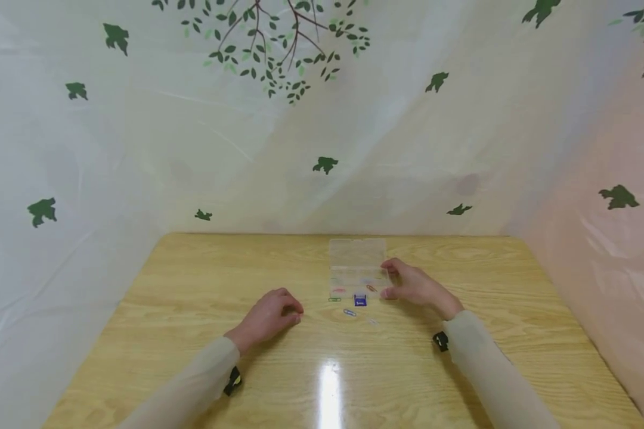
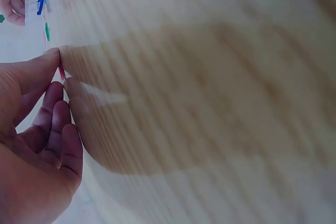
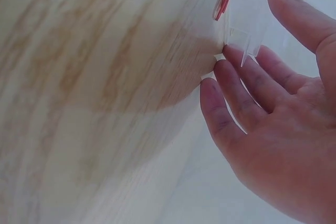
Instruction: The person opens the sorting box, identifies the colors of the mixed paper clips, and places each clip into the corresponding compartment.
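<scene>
A clear plastic box (image 1: pixel 358 275) with its lid raised stands toward the back of the table. My right hand (image 1: pixel 415 287) holds its right end, thumb at the front corner and fingers farther back. In the right wrist view the fingertips (image 3: pixel 227 51) touch the box's edge. A red paper clip (image 1: pixel 371 288) shows at the box. Left of the box, my left hand (image 1: pixel 268 314) rests low over the table, its fingers loosely curled. A red sliver (image 2: pixel 62 72) appears between its thumb and fingertip in the left wrist view; whether it is touched I cannot tell.
Just in front of the box lie a green paper clip (image 1: pixel 334 300), a small blue piece (image 1: pixel 360 301) with a white mark, a blue paper clip (image 1: pixel 349 312) and a pale clip (image 1: pixel 372 322). A pale curtain (image 1: pixel 220 149) with leaf and bird prints borders the wooden table (image 1: pixel 220 268).
</scene>
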{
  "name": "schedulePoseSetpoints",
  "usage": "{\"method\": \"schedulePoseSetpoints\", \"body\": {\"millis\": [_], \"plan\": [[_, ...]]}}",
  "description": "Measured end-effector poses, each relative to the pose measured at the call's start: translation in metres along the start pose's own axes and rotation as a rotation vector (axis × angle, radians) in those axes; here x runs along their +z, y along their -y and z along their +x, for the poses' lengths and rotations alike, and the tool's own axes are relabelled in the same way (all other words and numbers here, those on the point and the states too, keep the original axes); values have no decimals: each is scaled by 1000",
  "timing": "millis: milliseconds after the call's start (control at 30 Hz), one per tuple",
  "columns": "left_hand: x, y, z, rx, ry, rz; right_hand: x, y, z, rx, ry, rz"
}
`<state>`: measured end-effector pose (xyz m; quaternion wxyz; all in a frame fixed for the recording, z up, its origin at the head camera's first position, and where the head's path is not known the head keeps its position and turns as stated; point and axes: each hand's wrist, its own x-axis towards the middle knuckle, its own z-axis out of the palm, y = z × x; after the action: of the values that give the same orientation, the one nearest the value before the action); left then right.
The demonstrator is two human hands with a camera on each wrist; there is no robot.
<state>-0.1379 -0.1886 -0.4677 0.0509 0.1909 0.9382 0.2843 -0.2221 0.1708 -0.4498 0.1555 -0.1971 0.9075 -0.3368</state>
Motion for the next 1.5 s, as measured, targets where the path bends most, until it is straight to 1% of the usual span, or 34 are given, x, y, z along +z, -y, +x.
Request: {"method": "schedulePoseSetpoints", "body": {"millis": [100, 433, 700, 833, 933, 1033, 1200, 1500], "plan": [[1, 0, 0, 0, -1, 12, 0, 0, 1, 10, -2, 0], [3, -1, 0, 39, -8, 41, 0, 2, 1, 10, 1, 4], [4, -4, 0, 27, 8, 58, -1, 4, 0, 17, 0, 4], [3, -6, 0, 22, 27, 72, 0, 1, 0, 16, 6, 0], [2, -6, 1, 33, 39, 86, -1, 0, 1, 10, 7, -1], [1, -5, 1, 33, 46, 74, -1, 0, 1, 9, 7, 2], [-2, -4, 2, 25, 55, 26, 0, 0, 2, 16, 11, 1], [-3, -2, 2, 56, 64, 46, 0, 2, 1, 4, 9, -10]]}}
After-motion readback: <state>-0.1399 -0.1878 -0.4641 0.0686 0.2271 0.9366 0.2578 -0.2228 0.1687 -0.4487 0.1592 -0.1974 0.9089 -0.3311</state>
